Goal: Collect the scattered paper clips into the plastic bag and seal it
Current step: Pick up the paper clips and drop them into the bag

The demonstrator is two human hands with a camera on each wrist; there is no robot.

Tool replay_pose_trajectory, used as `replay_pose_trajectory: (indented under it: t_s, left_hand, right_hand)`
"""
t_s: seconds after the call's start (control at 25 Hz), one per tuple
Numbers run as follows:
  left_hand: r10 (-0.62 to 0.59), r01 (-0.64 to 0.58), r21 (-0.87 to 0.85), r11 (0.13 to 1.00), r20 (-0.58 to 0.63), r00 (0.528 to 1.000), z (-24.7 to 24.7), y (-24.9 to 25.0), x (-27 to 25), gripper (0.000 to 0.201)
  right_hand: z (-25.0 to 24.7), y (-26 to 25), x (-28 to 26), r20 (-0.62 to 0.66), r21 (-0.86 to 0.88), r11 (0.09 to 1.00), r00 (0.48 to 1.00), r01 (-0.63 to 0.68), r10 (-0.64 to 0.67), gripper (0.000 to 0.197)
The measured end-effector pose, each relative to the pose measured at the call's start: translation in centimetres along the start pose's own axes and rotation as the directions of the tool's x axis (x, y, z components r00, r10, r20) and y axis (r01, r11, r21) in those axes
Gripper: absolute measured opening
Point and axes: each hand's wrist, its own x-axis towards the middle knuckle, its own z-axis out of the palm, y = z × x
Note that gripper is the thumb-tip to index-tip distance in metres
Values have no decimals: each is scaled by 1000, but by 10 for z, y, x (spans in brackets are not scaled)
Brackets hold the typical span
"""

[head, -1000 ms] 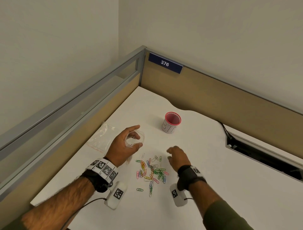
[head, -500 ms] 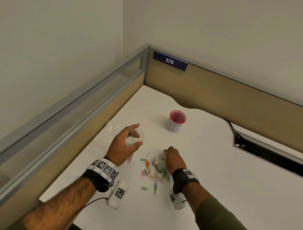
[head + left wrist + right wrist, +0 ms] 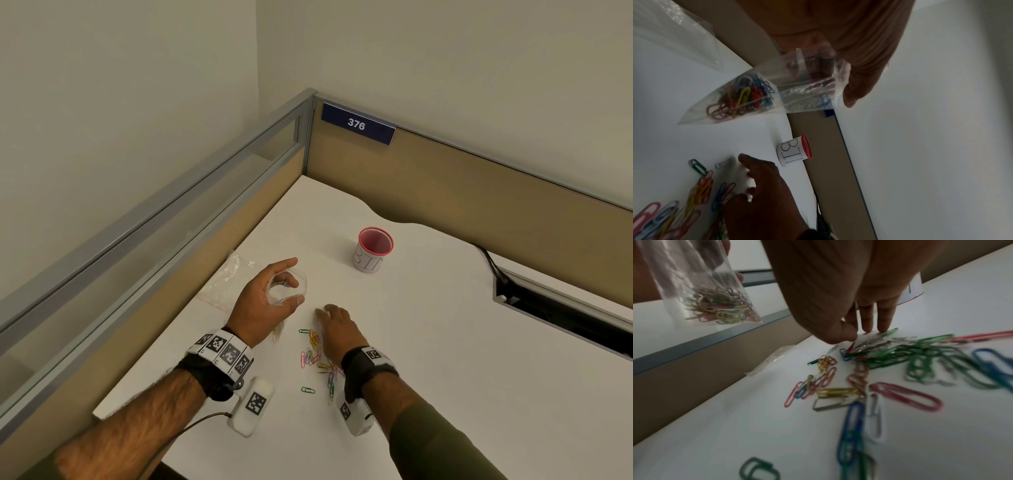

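left hand (image 3: 263,301): we grip the plastic bag (image 3: 764,91) by its mouth, held open, some clips already inside.
right hand (image 3: 337,329): now down on the far end of the paper clips (image 3: 317,356), fingertips closing on one; a second ago it hovered.
meaning: another pickup begins; sealing waits.

The right hand (image 3: 337,330) is reaching forward and down over the scattered paper clips (image 3: 317,356), from the lower middle of the head view toward its centre, now covering the pile's right part with fingertips (image 3: 867,328) touching the desk beside clips. The head camera is drifting, shifting the red-rimmed cup (image 3: 373,248) rightward in the frame.
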Motion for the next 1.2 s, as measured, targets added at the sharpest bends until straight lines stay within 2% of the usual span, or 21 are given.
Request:
replay_pose_trajectory:
  t_s: [0.2,0.32,0.4,0.52,0.56,0.64,0.72,0.8,0.88,0.96,1.2]
  left_hand:
    - [13,-13,1,1000,-12,1000,-3,0,-2,67]
    - [18,-18,-24,1000,-6,1000,-4,1,-3,65]
    - [19,-19,-31,999,-1,1000,-4,1,-1,64]
    - [24,-24,-38,999,-16,1000,-2,0,2,64]
    - [22,-23,-40,999,-19,1000,0,0,2,64]
    - [18,-18,-49,999,-12,1000,4,1,1,63]
    - [18,-18,-41,999,-5,1000,7,3,1,63]
    - [17,-17,-34,999,-10,1000,10,3,3,64]
    - [22,-23,-35,999,-11,1000,11,4,6,64]
    - [26,-26,-28,999,1,1000,12,5,7,63]
    - [17,-17,-17,1000,7,1000,13,7,8,63]
  right_hand:
    - [10,-8,-8,35,-119,975,982,187,-184,45]
    - [9,7,-31,25,-130,963,972,235,-233,30]
    - [3,24,-45,-16,-71,977,979,202,-204,29]
    - [-14,47,-58,-143,48,998,989,34,-27,37]
    - [-19,51,-61,-120,67,997,992,-22,30,41]
    - [-23,49,-64,13,54,994,996,-94,93,66]
    - [-17,38,-65,103,14,996,991,-85,83,79]
    - [-7,24,-64,97,-29,999,995,-27,30,67]
    - [0,14,-58,33,-94,995,999,19,-16,39]
    - [4,9,-54,-13,-119,993,1000,19,-21,22]
    - [1,16,-43,-68,-87,996,997,15,-21,11]
